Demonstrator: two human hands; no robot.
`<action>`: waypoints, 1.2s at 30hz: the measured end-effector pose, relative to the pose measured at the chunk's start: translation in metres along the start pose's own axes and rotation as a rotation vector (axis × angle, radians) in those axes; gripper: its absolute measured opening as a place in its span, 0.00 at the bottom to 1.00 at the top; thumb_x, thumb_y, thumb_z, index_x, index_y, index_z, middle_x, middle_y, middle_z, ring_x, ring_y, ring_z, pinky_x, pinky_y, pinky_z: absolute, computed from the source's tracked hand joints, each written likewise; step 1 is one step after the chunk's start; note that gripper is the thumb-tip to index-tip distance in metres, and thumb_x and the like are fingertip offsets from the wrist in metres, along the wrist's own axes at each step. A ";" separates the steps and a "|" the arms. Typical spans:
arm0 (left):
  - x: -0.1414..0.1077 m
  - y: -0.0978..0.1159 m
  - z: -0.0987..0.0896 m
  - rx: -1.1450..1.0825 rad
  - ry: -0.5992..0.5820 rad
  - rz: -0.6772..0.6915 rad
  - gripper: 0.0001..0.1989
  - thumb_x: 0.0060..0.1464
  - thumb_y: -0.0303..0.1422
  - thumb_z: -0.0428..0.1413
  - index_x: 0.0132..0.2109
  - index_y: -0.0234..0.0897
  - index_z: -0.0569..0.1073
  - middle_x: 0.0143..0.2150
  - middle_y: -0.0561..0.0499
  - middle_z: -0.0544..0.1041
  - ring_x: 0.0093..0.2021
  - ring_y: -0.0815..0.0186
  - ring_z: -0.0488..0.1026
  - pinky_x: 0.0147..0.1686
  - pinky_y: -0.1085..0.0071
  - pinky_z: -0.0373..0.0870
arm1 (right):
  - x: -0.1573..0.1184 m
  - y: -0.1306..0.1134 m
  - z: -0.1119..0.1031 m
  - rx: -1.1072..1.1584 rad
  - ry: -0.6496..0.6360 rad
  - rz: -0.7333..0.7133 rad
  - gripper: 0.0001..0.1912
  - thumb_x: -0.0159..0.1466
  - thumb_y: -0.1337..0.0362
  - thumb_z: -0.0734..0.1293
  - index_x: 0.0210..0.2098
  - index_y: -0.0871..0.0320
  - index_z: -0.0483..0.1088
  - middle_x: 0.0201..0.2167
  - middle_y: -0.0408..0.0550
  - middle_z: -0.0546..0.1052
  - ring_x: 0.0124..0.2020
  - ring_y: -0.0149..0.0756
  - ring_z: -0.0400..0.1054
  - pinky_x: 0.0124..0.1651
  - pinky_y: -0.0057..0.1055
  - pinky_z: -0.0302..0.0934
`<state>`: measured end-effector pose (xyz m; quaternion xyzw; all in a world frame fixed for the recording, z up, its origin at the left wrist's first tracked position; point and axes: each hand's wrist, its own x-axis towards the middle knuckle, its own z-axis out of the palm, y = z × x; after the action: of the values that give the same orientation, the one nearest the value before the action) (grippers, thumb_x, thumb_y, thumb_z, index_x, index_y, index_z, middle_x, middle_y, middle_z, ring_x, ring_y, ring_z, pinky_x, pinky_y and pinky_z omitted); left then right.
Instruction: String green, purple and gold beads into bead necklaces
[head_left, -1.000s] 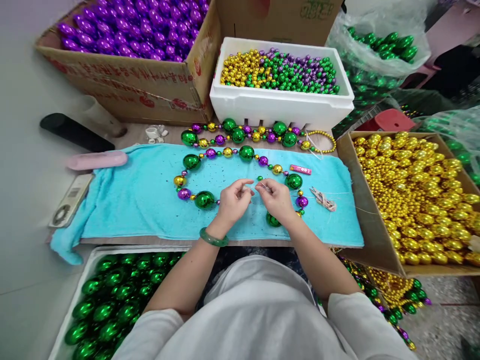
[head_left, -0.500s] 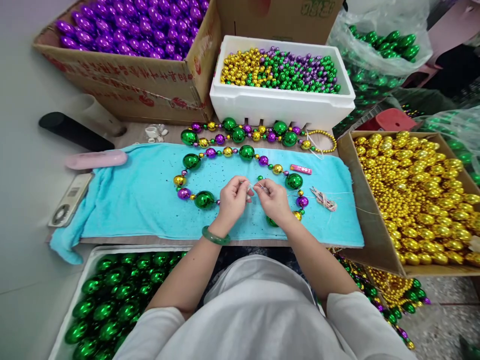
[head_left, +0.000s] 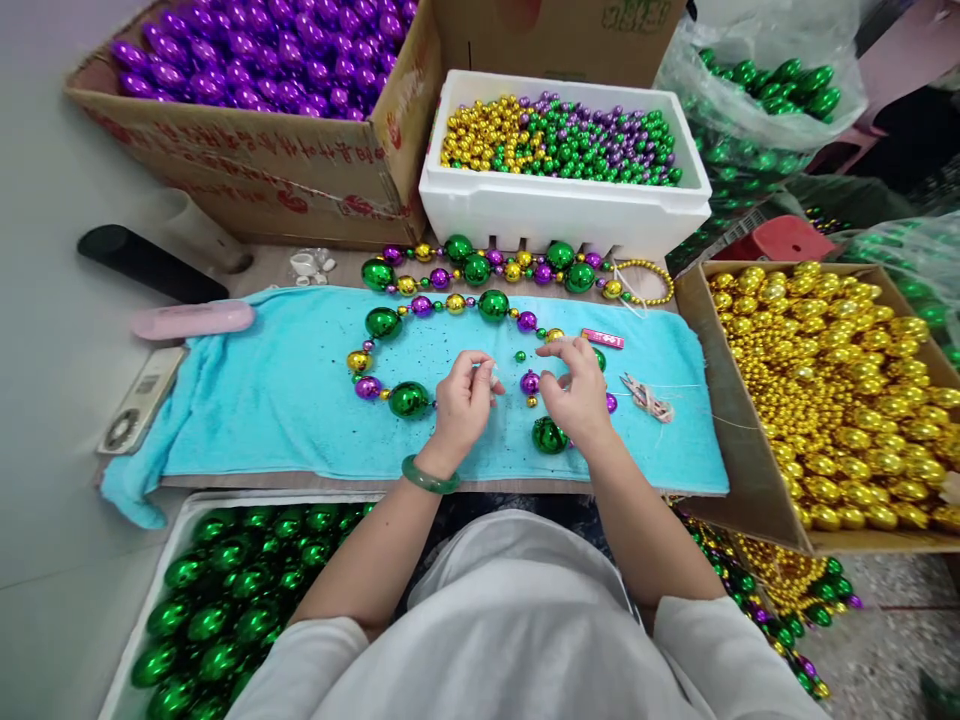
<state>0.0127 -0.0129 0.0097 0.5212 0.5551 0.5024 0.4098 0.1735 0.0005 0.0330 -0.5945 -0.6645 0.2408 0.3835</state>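
My left hand (head_left: 466,397) is pinched closed above the turquoise towel (head_left: 277,400), on something too small to make out, perhaps thread. My right hand (head_left: 576,392) is raised to its right with thumb and index finger apart, nothing seen between them. Close to its fingertips lie a loose purple bead (head_left: 529,382), a small gold bead (head_left: 532,401) and a small green bead (head_left: 520,356). A strand of green, purple and gold beads (head_left: 455,303) curves around both hands. A large green bead (head_left: 550,435) rests below my right hand.
Wrapped snips (head_left: 649,398) and a pink packet (head_left: 602,339) lie right on the towel. Finished-looking bead strands (head_left: 477,270) lie behind it. A white foam box (head_left: 562,205) stands at the back, a carton of gold beads (head_left: 750,480) at right, a pink case (head_left: 193,319) at left.
My right hand has moved right, away from my left hand, and its fingers have opened. The purple and small gold beads it covered now show. My left hand has barely moved.
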 end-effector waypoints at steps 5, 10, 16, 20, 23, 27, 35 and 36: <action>-0.003 0.001 0.001 0.211 0.004 0.142 0.09 0.64 0.39 0.49 0.40 0.40 0.70 0.26 0.56 0.75 0.24 0.71 0.73 0.29 0.76 0.67 | -0.003 -0.012 0.014 0.220 -0.117 -0.032 0.03 0.58 0.65 0.67 0.31 0.57 0.72 0.37 0.50 0.72 0.42 0.41 0.68 0.49 0.39 0.62; -0.004 0.002 0.001 0.226 -0.023 0.146 0.09 0.63 0.37 0.49 0.39 0.40 0.71 0.27 0.55 0.75 0.27 0.70 0.74 0.30 0.75 0.68 | -0.005 -0.012 0.030 0.367 -0.081 0.021 0.07 0.60 0.65 0.66 0.25 0.56 0.70 0.30 0.45 0.71 0.35 0.35 0.65 0.44 0.34 0.62; 0.002 0.009 0.004 -0.368 -0.025 -0.242 0.14 0.54 0.44 0.57 0.34 0.40 0.64 0.27 0.58 0.67 0.18 0.76 0.64 0.16 0.77 0.57 | -0.007 -0.009 0.036 0.459 -0.036 0.066 0.05 0.56 0.65 0.68 0.24 0.56 0.71 0.30 0.45 0.69 0.35 0.35 0.64 0.37 0.32 0.60; 0.009 0.015 0.000 -0.626 -0.051 -0.435 0.19 0.47 0.44 0.62 0.36 0.40 0.62 0.30 0.58 0.67 0.19 0.77 0.64 0.16 0.79 0.57 | -0.006 -0.006 0.037 0.473 -0.019 0.105 0.06 0.56 0.64 0.68 0.24 0.56 0.70 0.31 0.46 0.70 0.38 0.36 0.65 0.39 0.33 0.61; 0.010 0.015 -0.004 -0.594 -0.042 -0.397 0.18 0.48 0.46 0.61 0.38 0.39 0.66 0.29 0.56 0.70 0.21 0.75 0.66 0.18 0.78 0.59 | -0.005 -0.004 0.038 0.486 -0.060 0.153 0.08 0.57 0.61 0.67 0.25 0.57 0.68 0.32 0.47 0.72 0.35 0.35 0.65 0.37 0.31 0.61; 0.010 0.013 -0.008 -0.331 -0.074 -0.316 0.18 0.46 0.43 0.63 0.40 0.35 0.76 0.32 0.51 0.75 0.26 0.73 0.69 0.24 0.76 0.66 | -0.004 -0.001 0.037 0.587 -0.189 0.272 0.13 0.60 0.52 0.65 0.30 0.56 0.65 0.29 0.45 0.73 0.24 0.29 0.61 0.25 0.27 0.57; 0.015 0.010 -0.012 -0.149 -0.160 -0.245 0.12 0.45 0.41 0.63 0.29 0.36 0.77 0.22 0.54 0.71 0.23 0.72 0.62 0.22 0.74 0.60 | 0.005 0.001 0.026 0.507 -0.328 0.258 0.12 0.55 0.55 0.67 0.29 0.57 0.66 0.20 0.39 0.66 0.21 0.27 0.57 0.23 0.25 0.51; 0.015 0.009 -0.012 -0.130 -0.156 -0.237 0.11 0.45 0.40 0.62 0.29 0.36 0.76 0.21 0.55 0.69 0.22 0.72 0.61 0.22 0.75 0.59 | 0.006 0.001 0.025 0.500 -0.333 0.261 0.11 0.54 0.56 0.67 0.29 0.57 0.66 0.21 0.39 0.67 0.22 0.27 0.58 0.23 0.25 0.51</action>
<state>0.0008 -0.0003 0.0211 0.4616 0.5456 0.4435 0.5409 0.1543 0.0098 0.0191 -0.5146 -0.5566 0.5376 0.3694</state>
